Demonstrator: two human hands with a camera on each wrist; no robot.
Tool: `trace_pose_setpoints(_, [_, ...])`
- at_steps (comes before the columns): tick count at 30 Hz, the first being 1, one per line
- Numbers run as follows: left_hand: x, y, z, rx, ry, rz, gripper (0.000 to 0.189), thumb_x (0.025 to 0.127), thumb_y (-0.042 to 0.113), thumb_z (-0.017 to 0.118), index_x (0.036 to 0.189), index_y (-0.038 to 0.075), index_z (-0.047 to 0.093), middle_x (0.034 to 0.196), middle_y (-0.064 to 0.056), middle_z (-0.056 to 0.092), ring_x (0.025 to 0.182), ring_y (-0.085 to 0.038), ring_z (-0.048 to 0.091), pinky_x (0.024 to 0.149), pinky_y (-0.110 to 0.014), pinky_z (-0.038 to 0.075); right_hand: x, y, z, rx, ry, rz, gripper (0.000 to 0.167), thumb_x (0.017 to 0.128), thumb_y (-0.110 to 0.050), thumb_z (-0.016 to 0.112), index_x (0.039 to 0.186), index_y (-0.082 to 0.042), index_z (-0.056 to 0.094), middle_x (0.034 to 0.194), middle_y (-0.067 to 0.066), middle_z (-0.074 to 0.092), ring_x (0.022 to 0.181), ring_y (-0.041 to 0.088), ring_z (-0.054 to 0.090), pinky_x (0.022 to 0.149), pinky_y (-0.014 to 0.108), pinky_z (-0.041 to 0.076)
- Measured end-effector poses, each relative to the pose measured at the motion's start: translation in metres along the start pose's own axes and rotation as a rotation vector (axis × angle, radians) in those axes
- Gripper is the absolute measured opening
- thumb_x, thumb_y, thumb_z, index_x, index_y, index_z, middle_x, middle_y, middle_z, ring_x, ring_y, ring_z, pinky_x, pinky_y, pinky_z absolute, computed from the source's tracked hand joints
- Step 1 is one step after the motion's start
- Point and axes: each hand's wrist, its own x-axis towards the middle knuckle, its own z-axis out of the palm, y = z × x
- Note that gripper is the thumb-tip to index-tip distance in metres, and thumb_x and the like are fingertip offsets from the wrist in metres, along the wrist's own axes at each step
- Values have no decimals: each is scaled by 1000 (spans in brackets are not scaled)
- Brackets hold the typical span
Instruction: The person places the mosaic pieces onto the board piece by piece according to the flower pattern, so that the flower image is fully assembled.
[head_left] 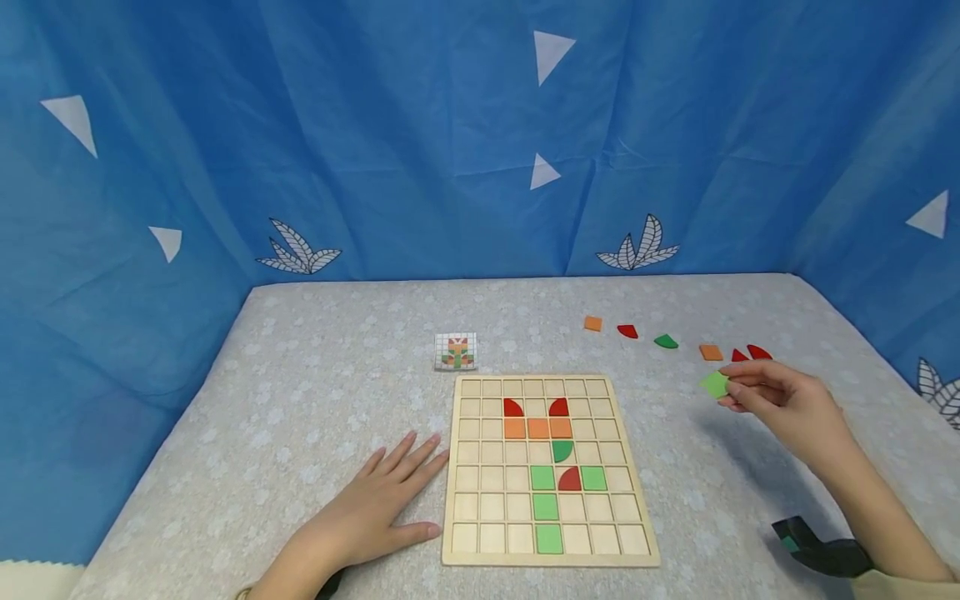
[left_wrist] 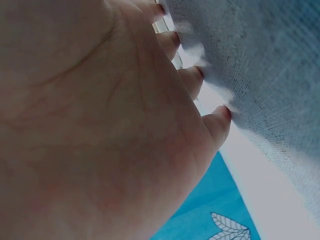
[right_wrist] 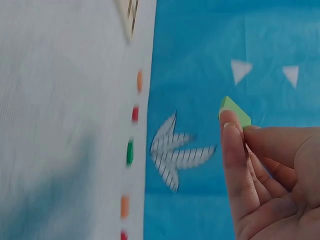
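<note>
Thumb and fingers of my right hand (head_left: 783,408) pinch a light green square tile (head_left: 715,384) above the table, right of the wooden grid board (head_left: 512,546). In the right wrist view the same green tile (right_wrist: 236,111) shows edge-on between the fingertips. My left hand (head_left: 375,508) rests with spread, straight fingers on the cloth, at the board's left edge. Set in the board's cells are red quarter-circle tiles (head_left: 570,479), a row of orange squares (head_left: 537,428), a dark green quarter circle (head_left: 562,451) and several light green squares (head_left: 545,507).
Behind the board lies a small pattern card (head_left: 455,352). Loose tiles run along the back right: an orange square (head_left: 593,323), a red piece (head_left: 627,331), a dark green piece (head_left: 666,342), another orange square (head_left: 711,352) and red pieces (head_left: 759,352). A blue curtain (head_left: 450,142) hangs behind.
</note>
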Motion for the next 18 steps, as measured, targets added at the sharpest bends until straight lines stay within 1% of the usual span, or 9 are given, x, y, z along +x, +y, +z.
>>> trace_pose_setpoints(1, [0, 0, 0, 0, -2, -1, 79, 87, 63, 45, 150, 19, 26, 155, -2, 14, 139, -29, 7, 103, -61, 13, 1, 5, 5, -7, -5, -16, 25, 91, -7, 62, 115, -1, 60, 90, 6, 66, 72, 15, 68, 61, 23, 53])
trace_pose_setpoints(4, [0, 0, 0, -5, 0, 0, 79, 87, 63, 46, 149, 19, 27, 154, -2, 15, 139, -29, 7, 103, -62, 13, 1, -10, 17, 8, -28, -57, 25, 90, -5, 63, 114, -3, 61, 90, 8, 65, 73, 17, 67, 62, 24, 53])
trace_pose_setpoints(5, [0, 0, 0, -7, 1, 1, 79, 87, 62, 46, 149, 18, 27, 154, -3, 15, 139, -29, 8, 102, -62, 13, 0, -22, 20, 11, -34, -69, 25, 89, -2, 63, 114, -3, 61, 89, 10, 65, 72, 17, 67, 62, 24, 53])
trace_pose_setpoints(6, [0, 0, 1, -8, 1, 2, 78, 87, 62, 47, 149, 18, 27, 154, -3, 15, 139, -29, 8, 102, -63, 13, -1, -28, 24, 28, -41, -77, 25, 89, -1, 63, 114, -3, 61, 89, 9, 65, 72, 15, 67, 61, 24, 53])
trace_pose_setpoints(8, [0, 0, 2, -12, -1, 3, 79, 87, 62, 47, 149, 18, 27, 154, -3, 15, 139, -30, 8, 102, -63, 14, -6, -64, 30, 69, -78, -89, 23, 87, 5, 61, 110, 3, 61, 88, 11, 64, 71, 16, 67, 62, 24, 53])
trace_pose_setpoints(9, [-1, 0, 2, -15, -3, 3, 79, 87, 62, 47, 149, 18, 27, 154, -3, 15, 139, -30, 8, 102, -63, 14, -7, -71, 34, 92, -94, -102, 23, 87, 6, 61, 110, 3, 61, 87, 11, 64, 71, 15, 66, 62, 24, 53])
trace_pose_setpoints(12, [-2, 0, 4, -17, -7, 5, 80, 87, 63, 45, 149, 18, 27, 154, -4, 15, 139, -31, 8, 101, -64, 14, -9, -87, 46, 158, -155, -117, 22, 87, 6, 61, 109, 4, 61, 87, 8, 65, 72, 15, 66, 63, 26, 54])
trace_pose_setpoints(15, [-3, 0, 5, -9, -1, 7, 80, 87, 64, 44, 149, 17, 27, 154, -4, 16, 139, -32, 9, 101, -64, 15, -8, -98, 60, 216, -216, -136, 21, 88, 5, 61, 109, 3, 62, 88, 7, 65, 72, 20, 67, 63, 30, 54])
trace_pose_setpoints(18, [-2, 0, 4, 3, 11, 10, 80, 87, 64, 44, 149, 17, 28, 154, -5, 17, 139, -32, 10, 101, -64, 16, -5, -109, 72, 267, -256, -149, 19, 89, 4, 60, 107, 1, 63, 87, 5, 66, 71, 23, 67, 63, 35, 55])
